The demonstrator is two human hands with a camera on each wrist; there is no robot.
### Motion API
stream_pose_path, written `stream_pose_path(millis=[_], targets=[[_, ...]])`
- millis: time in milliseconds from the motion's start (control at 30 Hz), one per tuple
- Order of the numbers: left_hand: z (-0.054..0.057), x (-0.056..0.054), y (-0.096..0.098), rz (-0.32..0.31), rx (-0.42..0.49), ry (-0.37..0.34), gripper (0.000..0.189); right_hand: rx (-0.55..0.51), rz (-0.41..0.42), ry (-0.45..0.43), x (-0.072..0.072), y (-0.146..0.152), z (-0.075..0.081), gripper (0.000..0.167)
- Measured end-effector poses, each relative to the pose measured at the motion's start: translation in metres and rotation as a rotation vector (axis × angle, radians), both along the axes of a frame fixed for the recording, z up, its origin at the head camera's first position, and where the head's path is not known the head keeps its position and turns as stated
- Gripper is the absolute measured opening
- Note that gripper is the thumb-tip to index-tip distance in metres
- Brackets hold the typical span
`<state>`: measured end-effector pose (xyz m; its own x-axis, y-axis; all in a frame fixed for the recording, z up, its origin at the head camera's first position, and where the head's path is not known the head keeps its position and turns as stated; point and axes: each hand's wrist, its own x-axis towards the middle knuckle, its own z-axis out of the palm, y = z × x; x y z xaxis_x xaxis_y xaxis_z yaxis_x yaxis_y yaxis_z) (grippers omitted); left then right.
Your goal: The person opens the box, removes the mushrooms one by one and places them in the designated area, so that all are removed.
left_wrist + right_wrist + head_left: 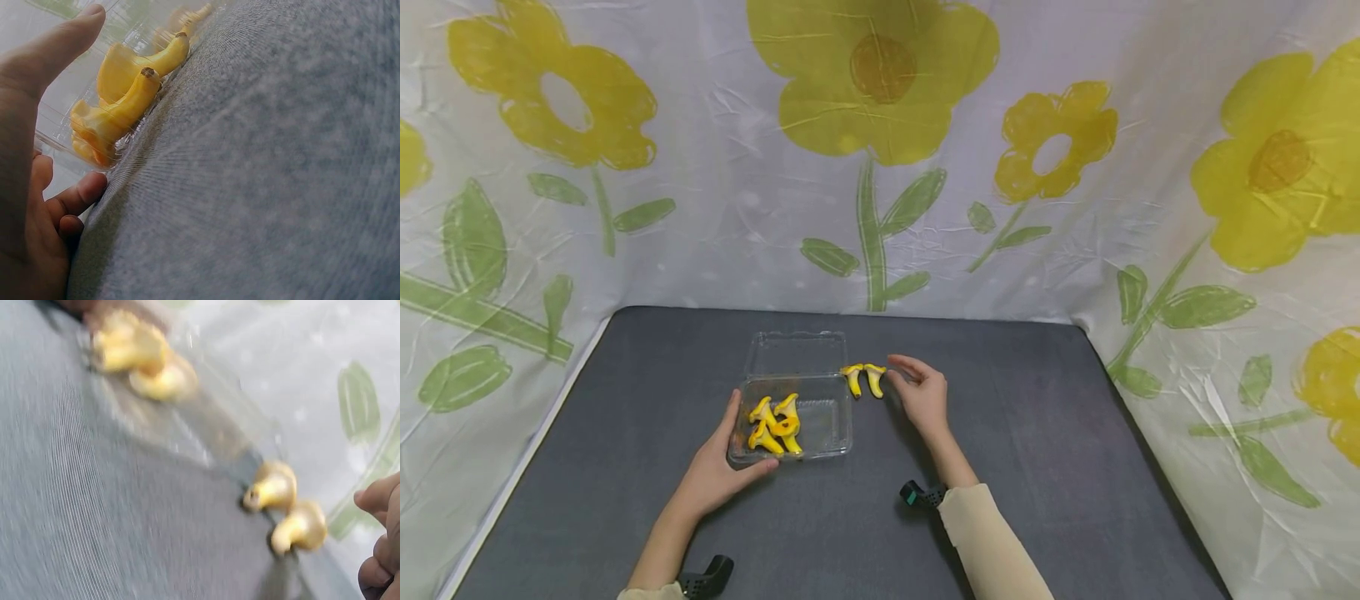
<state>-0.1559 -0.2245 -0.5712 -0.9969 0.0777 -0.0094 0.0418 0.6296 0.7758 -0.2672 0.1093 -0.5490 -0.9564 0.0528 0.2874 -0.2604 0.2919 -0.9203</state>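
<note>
A clear plastic clamshell container lies with its lid folded back. Inside its left half are several yellow trumpet-shaped mushrooms, seen close up as yellow mushrooms through the clear wall. My left hand spans the container's front left corner, index finger along the left side and thumb stretched along the front edge. Two more mushrooms, a left one and a right one, lie beside the container's right back corner. My right hand hovers just right of them, thumb and index finger apart, holding nothing.
The container rests on a dark grey tabletop. A white curtain printed with yellow flowers hangs behind and at both sides. Each wrist wears a black camera mount, a left mount and a right mount.
</note>
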Motion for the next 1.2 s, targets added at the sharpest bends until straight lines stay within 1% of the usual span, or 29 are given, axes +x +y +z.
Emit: stream_pose_path(millis=[233, 400, 533, 700, 800, 900, 967, 1067, 1133, 1200], targets=[[0.000, 0.001, 0.000, -0.002, 0.006, 0.006, 0.130, -0.073, 0.094, 0.032, 0.014, -0.025, 0.019, 0.023], [0.000, 0.001, 0.001, -0.001, 0.009, 0.006, 0.130, -0.114, 0.155, 0.052, 0.020, -0.043, 0.024, 0.022], [0.000, 0.001, 0.000, 0.000, 0.006, -0.001, 0.130, -0.127, 0.193, 0.058, 0.025, -0.055, 0.029, 0.023], [0.000, 0.000, 0.000, 0.001, 0.009, -0.003, 0.130, -0.096, 0.220, 0.048, 0.031, -0.068, 0.035, 0.023], [0.000, -0.001, 0.000, -0.004, 0.023, -0.003, 0.130, -0.071, 0.258, 0.053, 0.035, -0.075, 0.035, 0.024], [0.000, -0.001, 0.000, -0.010, 0.040, 0.006, 0.130, -0.025, 0.295, 0.056, 0.039, -0.081, 0.033, 0.025], [0.001, -0.001, 0.000, -0.015, 0.049, 0.013, 0.130, -0.010, 0.323, 0.045, 0.042, -0.085, 0.032, 0.024], [0.000, -0.002, 0.000, -0.018, 0.051, 0.016, 0.129, 0.020, 0.363, 0.001, 0.046, -0.090, 0.029, 0.022], [0.000, -0.001, 0.000, -0.020, 0.048, 0.015, 0.129, 0.069, 0.385, -0.029, 0.047, -0.093, 0.027, 0.022], [0.000, -0.001, 0.000, -0.021, 0.044, 0.012, 0.130, 0.150, 0.398, -0.043, 0.048, -0.096, 0.024, 0.021]])
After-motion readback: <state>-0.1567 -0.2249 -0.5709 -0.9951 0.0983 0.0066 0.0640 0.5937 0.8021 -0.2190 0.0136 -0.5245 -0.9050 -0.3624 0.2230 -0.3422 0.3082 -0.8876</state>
